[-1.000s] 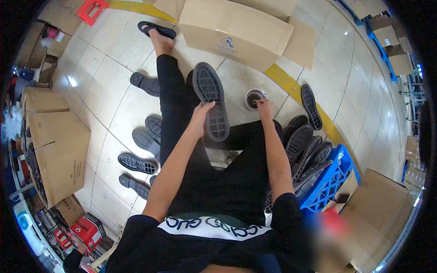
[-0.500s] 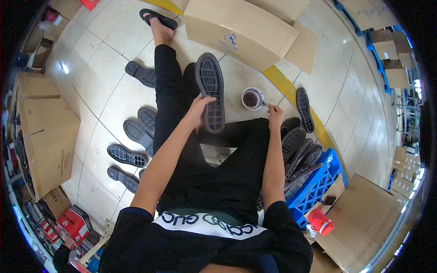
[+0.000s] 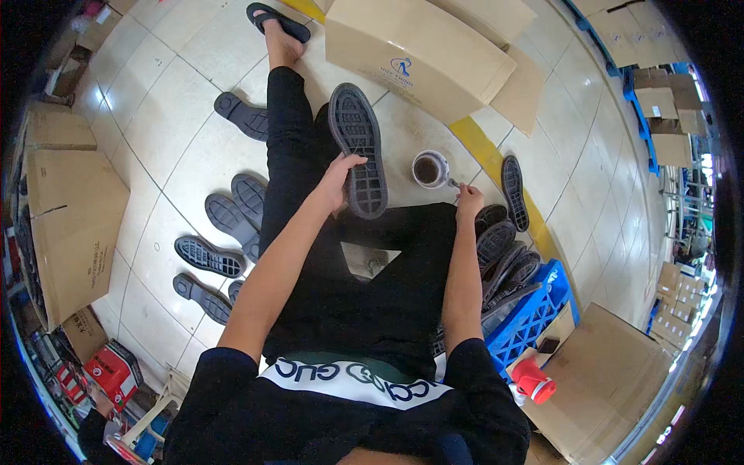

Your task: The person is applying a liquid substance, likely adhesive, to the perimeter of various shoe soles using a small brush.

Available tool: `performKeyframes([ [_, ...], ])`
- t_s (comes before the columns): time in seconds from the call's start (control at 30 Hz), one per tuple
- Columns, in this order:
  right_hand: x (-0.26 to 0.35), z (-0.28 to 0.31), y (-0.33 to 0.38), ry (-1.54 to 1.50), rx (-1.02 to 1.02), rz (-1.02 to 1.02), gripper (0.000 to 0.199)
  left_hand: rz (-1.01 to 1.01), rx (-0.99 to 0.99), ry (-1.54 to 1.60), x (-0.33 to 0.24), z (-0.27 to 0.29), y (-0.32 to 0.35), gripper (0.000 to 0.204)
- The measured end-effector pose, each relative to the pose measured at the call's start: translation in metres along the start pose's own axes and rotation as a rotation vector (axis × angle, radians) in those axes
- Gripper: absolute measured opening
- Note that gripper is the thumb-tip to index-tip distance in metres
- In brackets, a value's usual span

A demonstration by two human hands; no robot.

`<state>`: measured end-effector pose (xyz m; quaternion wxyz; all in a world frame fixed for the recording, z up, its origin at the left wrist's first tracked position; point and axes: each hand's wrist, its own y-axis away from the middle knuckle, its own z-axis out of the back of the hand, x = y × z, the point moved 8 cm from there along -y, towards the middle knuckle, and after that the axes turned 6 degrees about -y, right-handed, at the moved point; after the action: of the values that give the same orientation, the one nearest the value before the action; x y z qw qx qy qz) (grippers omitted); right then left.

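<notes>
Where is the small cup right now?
The small cup stands on the floor tiles right of the held shoe sole, just beyond the right hand.

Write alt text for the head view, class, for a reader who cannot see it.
A seated person's left hand holds a dark shoe sole tread-up, while the right hand reaches toward a small cup of dark liquid on the tiled floor. More soles lie around.

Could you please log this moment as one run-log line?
left hand: holds dark rubber shoe sole | right hand: at small round cup
</notes>
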<state>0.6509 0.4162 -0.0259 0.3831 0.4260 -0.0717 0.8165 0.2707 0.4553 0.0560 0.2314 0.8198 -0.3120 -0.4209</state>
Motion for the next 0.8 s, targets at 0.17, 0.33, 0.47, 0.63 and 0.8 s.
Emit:
performKeyframes([
  [0.17,0.001,-0.004,-0.002,-0.166,0.069,0.051,0.023,-0.009,0.008,-0.005,-0.001,-0.002,-0.003,0.031],
  [0.33,0.005,-0.005,0.003,-0.07,-0.001,0.016,0.022,0.009,0.017,-0.003,-0.002,0.003,0.0,0.033],
  [0.47,0.0,-0.005,-0.001,-0.172,0.068,0.025,0.023,-0.01,0.023,-0.001,-0.003,-0.004,0.0,0.034],
  [0.63,0.008,-0.004,0.009,-0.109,-0.028,-0.029,0.023,0.009,0.05,-0.012,-0.001,0.001,0.002,0.036],
  [0.8,0.009,0.002,0.006,-0.005,-0.029,-0.02,0.028,0.022,0.113,-0.035,0.002,-0.007,0.0,0.037],
])
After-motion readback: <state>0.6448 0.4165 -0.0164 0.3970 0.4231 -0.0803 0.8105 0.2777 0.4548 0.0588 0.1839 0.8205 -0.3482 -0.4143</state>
